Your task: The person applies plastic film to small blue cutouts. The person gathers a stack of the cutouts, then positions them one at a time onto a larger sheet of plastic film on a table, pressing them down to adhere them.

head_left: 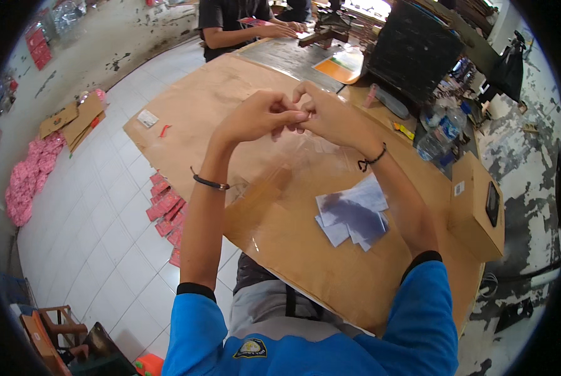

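Note:
My left hand [258,117] and my right hand [338,119] meet above the middle of the brown-covered table [274,232]. Thumbs and fingertips are pinched together where they touch; whatever lies between them is too small or hidden to make out. Thin clear plastic [321,146] lies on the table just below the hands. Nearer me, beside my right forearm, rests a loose stack of pale bluish-white paper sheets [354,210], fanned unevenly.
A cardboard box [467,207] with a dark phone [493,203] on it stands at the right. Plastic bottles [442,135] crowd the right edge. Across the table, a person's hands [287,29] work beside a metal device [330,26]. Red packets [168,213] lie on the floor left.

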### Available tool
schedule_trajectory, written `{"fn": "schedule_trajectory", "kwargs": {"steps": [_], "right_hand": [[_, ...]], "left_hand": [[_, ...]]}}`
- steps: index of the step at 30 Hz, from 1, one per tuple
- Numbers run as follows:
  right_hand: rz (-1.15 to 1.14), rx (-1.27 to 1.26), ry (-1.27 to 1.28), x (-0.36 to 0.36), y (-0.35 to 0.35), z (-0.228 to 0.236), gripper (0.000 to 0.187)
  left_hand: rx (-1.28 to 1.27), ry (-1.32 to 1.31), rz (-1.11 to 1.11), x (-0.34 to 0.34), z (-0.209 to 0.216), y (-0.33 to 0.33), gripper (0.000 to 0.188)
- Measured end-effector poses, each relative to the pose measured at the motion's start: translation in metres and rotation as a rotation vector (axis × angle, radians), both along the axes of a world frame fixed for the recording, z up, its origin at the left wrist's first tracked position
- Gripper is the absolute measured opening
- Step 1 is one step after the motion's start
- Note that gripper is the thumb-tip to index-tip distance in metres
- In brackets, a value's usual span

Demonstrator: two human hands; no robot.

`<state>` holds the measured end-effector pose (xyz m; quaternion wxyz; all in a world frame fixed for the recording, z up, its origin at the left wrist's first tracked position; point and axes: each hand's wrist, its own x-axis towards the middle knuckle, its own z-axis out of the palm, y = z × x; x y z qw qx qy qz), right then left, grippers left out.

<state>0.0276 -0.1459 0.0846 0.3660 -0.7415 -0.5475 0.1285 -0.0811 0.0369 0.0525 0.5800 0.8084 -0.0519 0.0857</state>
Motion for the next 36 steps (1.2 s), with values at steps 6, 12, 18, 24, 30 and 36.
{"fn": "schedule_trajectory", "kwargs": {"steps": [6,12,18,24,30,36], "right_hand": [[0.212,-0.284,0.000,0.044,0.084,-0.023,0.038],[0.240,-0.527,0.488,0.103,0.070,-0.059,0.038],[0.111,-0.607,0.754,0.113,0.061,-0.077,0.029],[0.002,-0.564,0.652,0.112,0.066,-0.074,0.031],[-0.020,-0.460,0.674,0.117,0.069,-0.080,0.031],[0.079,-0.483,0.764,0.132,0.066,-0.082,0.035]], "left_hand": [[-0.101,0.047,0.012,-0.002,-0.021,0.075,0.017],[-0.127,0.179,0.146,-0.010,-0.066,0.120,0.012],[-0.140,0.218,0.038,-0.002,-0.079,0.122,0.012],[-0.084,0.165,0.212,0.003,-0.078,0.117,0.016],[-0.082,0.147,0.326,0.000,-0.074,0.110,0.021],[-0.067,0.130,0.317,0.001,-0.077,0.113,0.021]]}}
